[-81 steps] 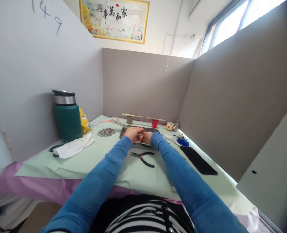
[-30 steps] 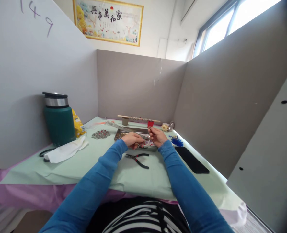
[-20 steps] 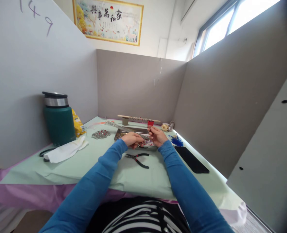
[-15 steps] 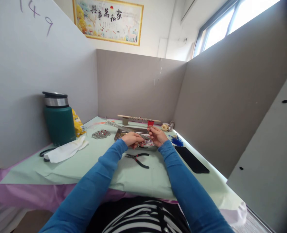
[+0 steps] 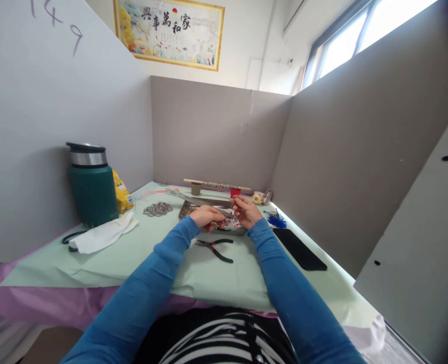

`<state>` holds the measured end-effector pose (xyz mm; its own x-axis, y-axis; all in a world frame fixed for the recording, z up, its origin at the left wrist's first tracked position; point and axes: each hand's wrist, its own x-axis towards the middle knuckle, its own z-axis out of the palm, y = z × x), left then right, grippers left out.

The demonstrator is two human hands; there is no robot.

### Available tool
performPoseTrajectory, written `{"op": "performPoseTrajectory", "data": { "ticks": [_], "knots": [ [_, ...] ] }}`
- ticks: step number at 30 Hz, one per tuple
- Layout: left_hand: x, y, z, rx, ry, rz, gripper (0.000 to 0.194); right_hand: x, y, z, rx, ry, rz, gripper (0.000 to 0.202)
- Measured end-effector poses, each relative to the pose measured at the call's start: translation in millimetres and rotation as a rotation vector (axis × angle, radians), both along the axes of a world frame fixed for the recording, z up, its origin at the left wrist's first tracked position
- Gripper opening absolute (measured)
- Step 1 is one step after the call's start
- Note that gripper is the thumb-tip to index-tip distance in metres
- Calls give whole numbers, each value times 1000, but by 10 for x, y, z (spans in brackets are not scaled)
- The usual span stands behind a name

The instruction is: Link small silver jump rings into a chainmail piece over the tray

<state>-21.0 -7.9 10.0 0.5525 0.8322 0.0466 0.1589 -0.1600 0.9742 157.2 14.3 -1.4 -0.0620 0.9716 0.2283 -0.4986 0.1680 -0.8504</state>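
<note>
My left hand (image 5: 208, 218) is closed in a pinch over the tray, its fingertips on something too small to make out. Beside it, a little higher, my right hand (image 5: 247, 211) pinches what looks like a thin piece of wire. Beneath both hands lies a metal tray (image 5: 239, 231) with small red, white and purple beads (image 5: 231, 222). A bundle of thin metal wires (image 5: 184, 195) rests across the tray and runs behind my left hand. Pliers with black handles (image 5: 218, 248) lie with their handles spread, just in front of the tray.
A beaded wooden stick (image 5: 218, 185) spans a grey cup (image 5: 195, 189) and a red cup (image 5: 235, 192). Left are a chain pile (image 5: 158, 209), a green bottle (image 5: 93, 192), a white cloth (image 5: 104, 235); right, a black phone (image 5: 300, 249) and blue tassel (image 5: 276, 219). Partitions enclose the table.
Both hands stay in nearly the same place, with only slight finger movement. The things on the table have not moved.
</note>
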Motion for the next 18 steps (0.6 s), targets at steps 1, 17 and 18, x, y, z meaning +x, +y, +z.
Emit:
{"op": "performPoseTrajectory", "data": {
  "ticks": [1,17,18],
  "knots": [
    [1,0,1,-3,0,3,22,-1,-1,0,-2,3,0,15],
    [-10,15,-8,9,0,-2,25,-23,-18,-9,76,-48,10,25],
    [-12,17,-10,13,-2,-3,26,-25,-23,-7,82,-51,13,26]
  ]
}}
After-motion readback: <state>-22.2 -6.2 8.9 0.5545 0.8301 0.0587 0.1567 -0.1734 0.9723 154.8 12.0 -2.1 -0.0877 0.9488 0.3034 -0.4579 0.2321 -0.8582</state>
